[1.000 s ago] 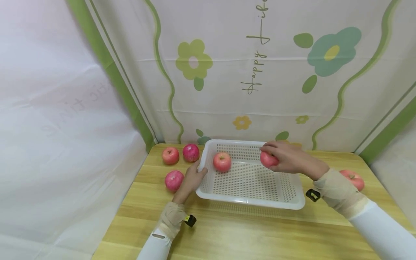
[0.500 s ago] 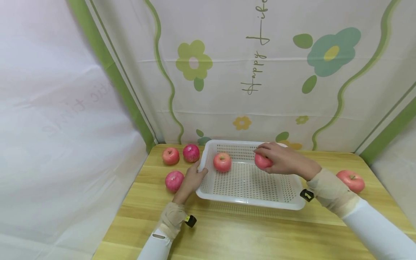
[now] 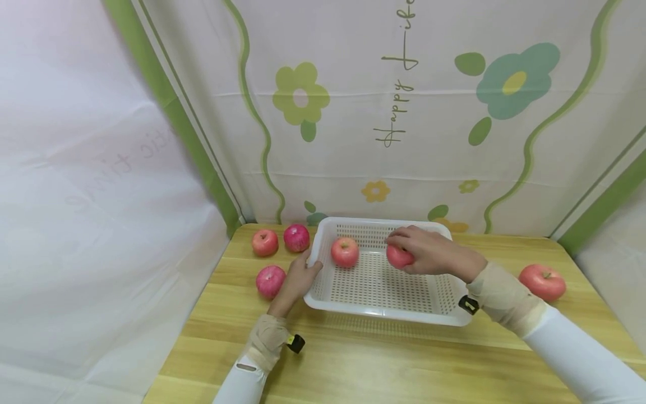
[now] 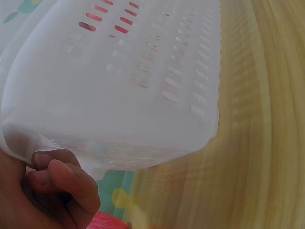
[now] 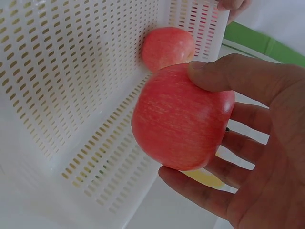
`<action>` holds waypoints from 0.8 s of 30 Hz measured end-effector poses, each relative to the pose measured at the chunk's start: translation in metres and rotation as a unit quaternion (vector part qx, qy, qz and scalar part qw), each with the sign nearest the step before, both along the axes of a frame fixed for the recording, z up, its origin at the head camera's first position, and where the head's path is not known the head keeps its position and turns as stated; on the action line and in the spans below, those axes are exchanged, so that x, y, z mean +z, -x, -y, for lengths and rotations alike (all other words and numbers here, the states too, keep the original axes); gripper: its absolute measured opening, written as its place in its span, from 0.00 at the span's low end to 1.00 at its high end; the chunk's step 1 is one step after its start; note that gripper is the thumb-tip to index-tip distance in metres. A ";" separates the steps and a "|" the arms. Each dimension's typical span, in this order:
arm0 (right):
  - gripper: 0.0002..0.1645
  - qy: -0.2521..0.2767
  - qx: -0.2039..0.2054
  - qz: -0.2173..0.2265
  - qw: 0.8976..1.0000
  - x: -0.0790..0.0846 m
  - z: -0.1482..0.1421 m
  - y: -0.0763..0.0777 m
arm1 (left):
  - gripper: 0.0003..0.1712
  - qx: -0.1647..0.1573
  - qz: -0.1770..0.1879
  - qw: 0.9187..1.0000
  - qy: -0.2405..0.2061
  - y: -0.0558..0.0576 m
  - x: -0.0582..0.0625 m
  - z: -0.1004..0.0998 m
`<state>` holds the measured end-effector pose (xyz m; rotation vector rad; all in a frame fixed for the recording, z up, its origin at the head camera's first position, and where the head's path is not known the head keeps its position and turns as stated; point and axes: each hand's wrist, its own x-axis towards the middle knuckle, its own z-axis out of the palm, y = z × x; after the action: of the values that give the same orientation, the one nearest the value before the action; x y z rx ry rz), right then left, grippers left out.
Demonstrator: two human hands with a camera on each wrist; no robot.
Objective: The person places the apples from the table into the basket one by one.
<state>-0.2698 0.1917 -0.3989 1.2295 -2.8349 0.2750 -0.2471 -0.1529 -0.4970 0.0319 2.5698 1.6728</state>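
Red and glossy, the held apple (image 3: 397,257) is over the basket (image 3: 383,314), right of its middle; whether it touches the base is hard to tell. The right hand (image 3: 429,251) has hold of it, thumb on one side and fingers spread round the other, parted by the fruit's width. A second apple (image 3: 345,252) sits in the basket's left end, just beside the end wall, and would block a path straight left.

The left hand (image 3: 301,278) grips the basket's left rim, fingers curled tight over the edge. Close outside that rim, three more lie on the worktop (image 3: 378,370): a far-left apple (image 3: 264,242), a dark pink apple (image 3: 296,238), and a near apple (image 3: 270,281) just beside the left hand. A right-side apple (image 3: 543,282) lies well apart, partly behind the right forearm (image 3: 550,331). Behind the basket hangs a flowered cloth (image 3: 348,157).
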 end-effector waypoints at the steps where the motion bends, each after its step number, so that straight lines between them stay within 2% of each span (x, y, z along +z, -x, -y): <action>1: 0.37 -0.002 0.002 -0.003 1.000 -0.001 0.001 0.000 | 0.35 0.001 0.002 1.000 -0.001 0.000 0.000 0.000; 12: 0.37 -0.018 0.029 0.000 0.999 -0.009 0.017 0.000 | 0.35 0.001 0.000 1.000 -0.001 0.000 -0.001 0.001; 18: 0.37 -0.014 0.030 0.017 0.999 -0.009 0.023 -0.004 | 0.35 0.002 0.000 1.000 0.000 0.000 -0.001 0.000; 24: 0.38 -0.021 0.039 0.015 0.999 -0.010 0.030 -0.005 | 0.34 0.001 -0.001 1.000 -0.005 0.000 0.000 0.000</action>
<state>-0.2643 0.1620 -0.4090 1.3571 -2.8358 0.2387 -0.2466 -0.1533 -0.4974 0.0306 2.5639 1.6862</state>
